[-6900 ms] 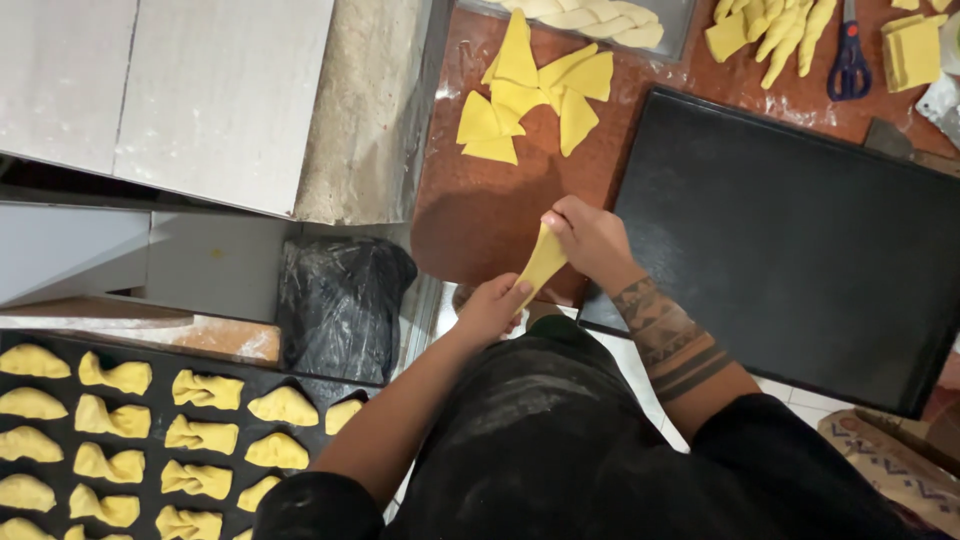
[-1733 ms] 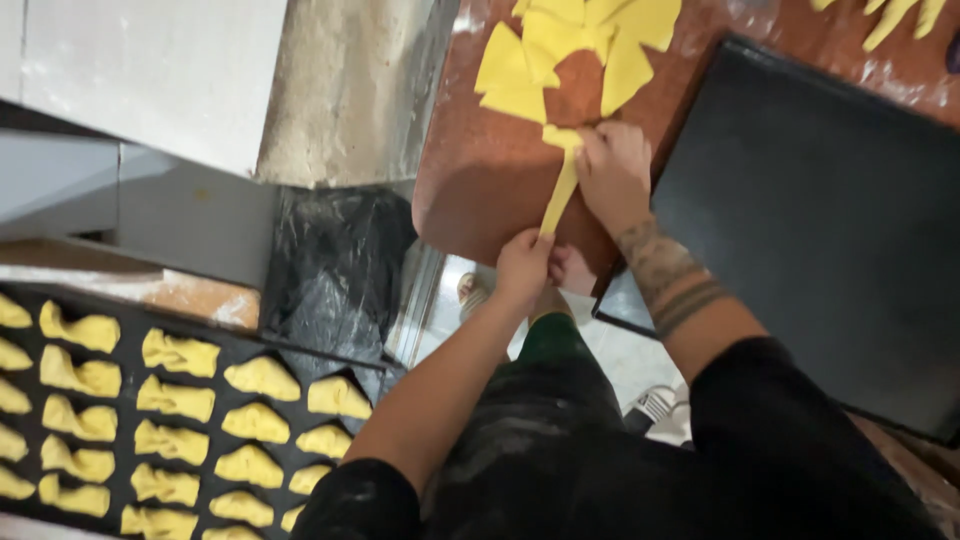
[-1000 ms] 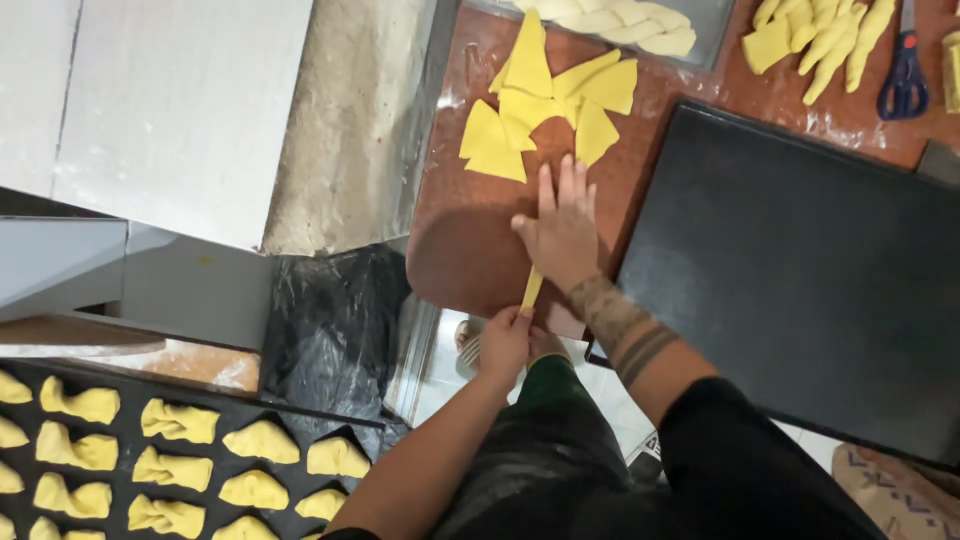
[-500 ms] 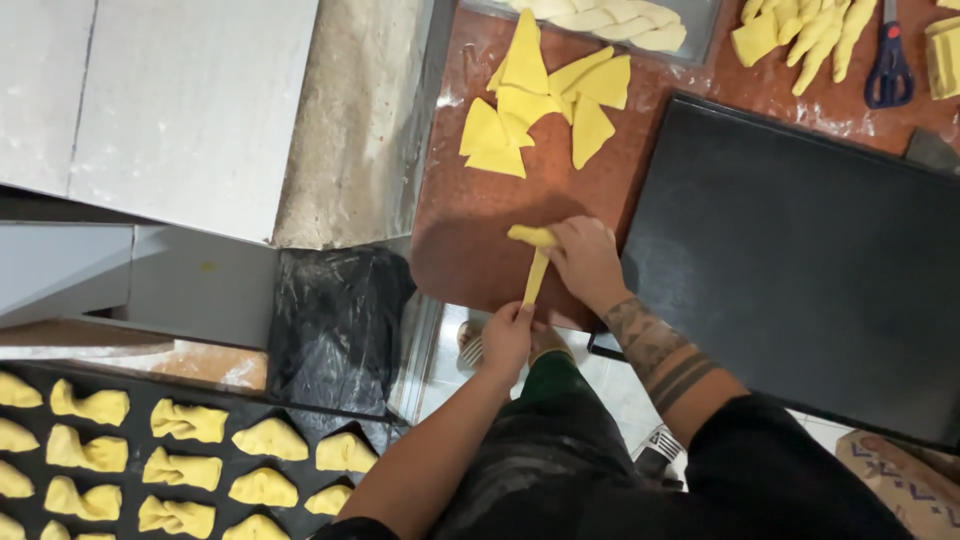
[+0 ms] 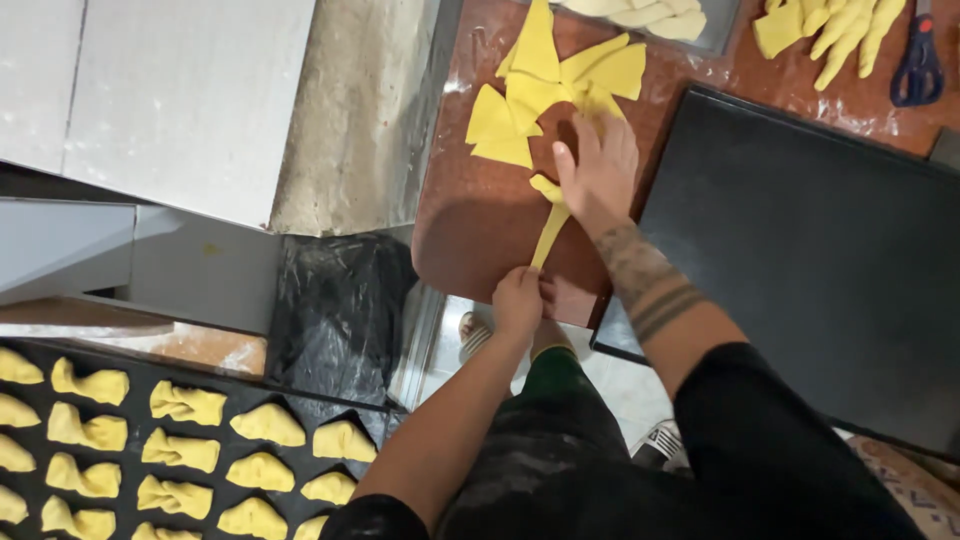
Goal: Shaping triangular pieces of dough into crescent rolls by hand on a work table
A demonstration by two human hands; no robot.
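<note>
A long narrow triangle of yellow dough [image 5: 550,225] lies stretched on the brown wooden board [image 5: 480,225]. My left hand [image 5: 521,300] pinches its thin tip at the board's near edge. My right hand [image 5: 598,165] lies flat, fingers spread, over the dough's wide end, which is rolled up a little. Just beyond my right hand sits a pile of cut yellow dough triangles [image 5: 545,85].
A bare black baking tray [image 5: 830,250] lies right of the board. A second black tray [image 5: 130,440] at lower left holds several shaped yellow pastries. Blue-handled scissors [image 5: 915,65] and more dough pieces [image 5: 830,25] lie at top right. A black plastic bag [image 5: 335,300] sits beside the board.
My right hand has slid away from me along the dough, from curled over the rolled end to flat with fingers spread. My left hand keeps hold of the tip.
</note>
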